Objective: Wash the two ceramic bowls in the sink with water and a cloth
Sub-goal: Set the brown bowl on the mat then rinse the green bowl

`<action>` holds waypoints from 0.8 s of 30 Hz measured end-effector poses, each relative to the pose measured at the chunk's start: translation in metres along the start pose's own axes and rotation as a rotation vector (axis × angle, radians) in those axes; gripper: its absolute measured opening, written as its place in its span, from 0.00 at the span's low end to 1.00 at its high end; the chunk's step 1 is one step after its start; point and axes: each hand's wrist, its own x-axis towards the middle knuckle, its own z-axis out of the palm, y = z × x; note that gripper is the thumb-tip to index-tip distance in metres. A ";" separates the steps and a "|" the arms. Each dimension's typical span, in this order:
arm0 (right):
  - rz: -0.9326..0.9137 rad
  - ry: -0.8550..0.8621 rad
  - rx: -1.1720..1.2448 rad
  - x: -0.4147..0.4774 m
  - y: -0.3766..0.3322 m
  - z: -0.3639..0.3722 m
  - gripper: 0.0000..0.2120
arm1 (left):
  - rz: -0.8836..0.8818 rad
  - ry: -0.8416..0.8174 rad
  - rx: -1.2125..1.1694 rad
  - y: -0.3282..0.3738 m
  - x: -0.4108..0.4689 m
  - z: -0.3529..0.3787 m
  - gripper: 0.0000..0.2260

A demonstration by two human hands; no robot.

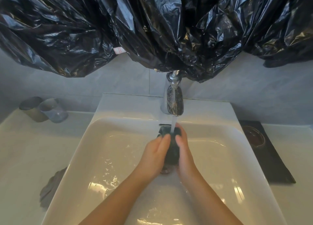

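A dark wet cloth [172, 151] is bunched between my two hands over the middle of the white sink [105, 150]. My left hand [153, 157] grips its left side, while my right hand [184, 150] wraps its right side and top. Water runs from the chrome faucet [174, 101] straight onto the top of the cloth. One dark bowl [253, 136] sits on a black mat [272, 163] on the counter to the right of the sink. I see no bowl inside the basin.
Two tumblers [45, 110] stand at the back left of the counter. A grey crumpled thing [50, 187] lies at the sink's left rim. Black plastic sheeting [152, 26] hangs over the wall above the faucet. Water pools around the drain under my hands.
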 end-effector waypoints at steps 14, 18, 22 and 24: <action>-0.155 0.009 -0.142 0.012 0.000 0.007 0.28 | -0.165 0.101 -0.327 0.007 0.023 0.002 0.20; -0.046 0.090 0.086 0.016 0.001 0.003 0.25 | -0.003 -0.032 -0.169 0.004 0.012 0.003 0.11; 0.127 0.111 0.276 0.010 0.002 0.004 0.23 | 0.156 -0.069 0.130 -0.014 0.012 -0.002 0.13; 0.020 0.124 0.227 0.008 0.002 0.005 0.23 | 0.093 0.025 0.042 -0.009 0.014 -0.003 0.20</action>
